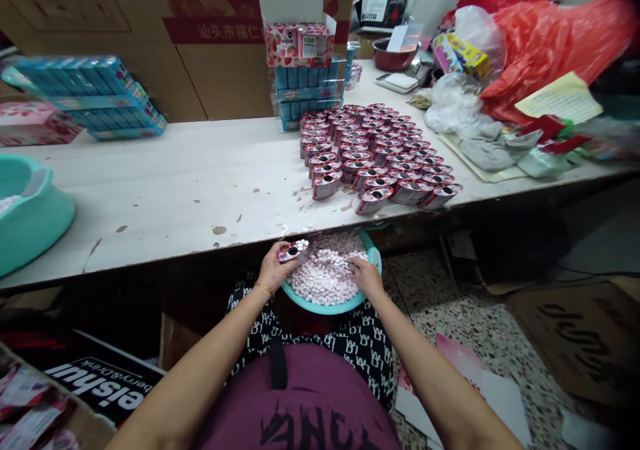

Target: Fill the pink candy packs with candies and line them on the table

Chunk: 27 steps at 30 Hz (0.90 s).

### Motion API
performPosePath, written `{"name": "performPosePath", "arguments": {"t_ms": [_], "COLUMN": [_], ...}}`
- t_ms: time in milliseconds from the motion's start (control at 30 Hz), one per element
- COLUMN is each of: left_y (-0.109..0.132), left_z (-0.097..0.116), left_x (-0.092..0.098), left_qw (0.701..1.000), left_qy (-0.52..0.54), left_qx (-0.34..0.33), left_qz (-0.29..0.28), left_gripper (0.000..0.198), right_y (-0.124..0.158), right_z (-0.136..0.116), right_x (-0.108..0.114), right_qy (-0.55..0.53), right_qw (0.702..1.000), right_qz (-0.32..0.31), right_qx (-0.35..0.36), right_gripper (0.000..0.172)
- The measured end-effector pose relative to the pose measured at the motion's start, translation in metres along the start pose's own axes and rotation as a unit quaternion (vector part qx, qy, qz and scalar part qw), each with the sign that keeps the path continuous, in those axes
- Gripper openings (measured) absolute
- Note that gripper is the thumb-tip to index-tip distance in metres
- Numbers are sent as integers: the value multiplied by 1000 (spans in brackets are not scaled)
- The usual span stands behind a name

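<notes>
At the far left edge a teal tub (30, 217) sat on the table (190, 183), and behind it, against the cardboard cartons (150, 37), blue packs (95, 93) lay stacked beside a pink box (33, 122). The bare, scuffed middle of the table stretched to the right from there.

Below the near edge of the table, the person's left hand (274, 268) was closed round a small pink tin (294, 251), gripping it from beneath and behind with its open top facing up. The tin stood at the left rim of a teal basin (325, 307) resting in the person's lap, and a few pale candies sat heaped on its top. A thin gold bangle (265, 289) circled that wrist. The basin was nearly full of pink and white candies (323, 277). Just right of the tin, the right hand (365, 275) lay on the heap at the basin's right side, fingers loosely bent down into the candies; whether it had pinched any I could not tell.

Up on the table, farther off and to the right of the hands, rows of matching tins (380, 153) stood packed together, with more blue and pink packs (305, 77) stacked behind them. Beyond that, at the right end, lay red plastic bags (545, 43), clear bags (457, 107) and a yellow paper (560, 98).
</notes>
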State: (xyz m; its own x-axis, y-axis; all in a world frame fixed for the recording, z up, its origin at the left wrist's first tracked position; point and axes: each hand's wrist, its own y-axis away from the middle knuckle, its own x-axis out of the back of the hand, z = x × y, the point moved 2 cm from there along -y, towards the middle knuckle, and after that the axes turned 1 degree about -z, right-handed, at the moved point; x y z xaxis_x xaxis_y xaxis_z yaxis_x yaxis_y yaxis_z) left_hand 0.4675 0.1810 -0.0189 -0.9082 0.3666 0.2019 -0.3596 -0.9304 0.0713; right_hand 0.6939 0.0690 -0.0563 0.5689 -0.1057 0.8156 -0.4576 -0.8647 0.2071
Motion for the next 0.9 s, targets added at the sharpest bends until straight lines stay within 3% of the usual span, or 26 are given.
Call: {"name": "performPosePath", "arguments": {"t_ms": [133,267,367,467,667,900], "left_y": [-1,-1,-1,-1,-2,-7], "left_z": [0,6,13,18,19,8], "left_x": [1,-8,-17,-24,-29,-32], "left_qw": [994,983,975,965,960,972], "left_qy": [-94,-172,-209,-250,-271,-226], "left_qx": [-49,-69,-70,-67,-60,-53], "left_qz": [-2,-15,-23,-35,-43,-29], "left_gripper": [35,33,34,35,38,34], "right_y": [1,3,6,9,13,21], "right_z": [-6,-34,-62,-87,-124,-139], "right_x": [32,63,82,96,111,115], "right_qy": [-44,-37,79,225,355,380], "right_qw": [998,994,989,967,922,908], "right_qz": [5,-6,-37,-63,-93,-98], "right_qx": [41,104,116,105,128,143], "right_gripper": [26,27,29,34,44,37]}}
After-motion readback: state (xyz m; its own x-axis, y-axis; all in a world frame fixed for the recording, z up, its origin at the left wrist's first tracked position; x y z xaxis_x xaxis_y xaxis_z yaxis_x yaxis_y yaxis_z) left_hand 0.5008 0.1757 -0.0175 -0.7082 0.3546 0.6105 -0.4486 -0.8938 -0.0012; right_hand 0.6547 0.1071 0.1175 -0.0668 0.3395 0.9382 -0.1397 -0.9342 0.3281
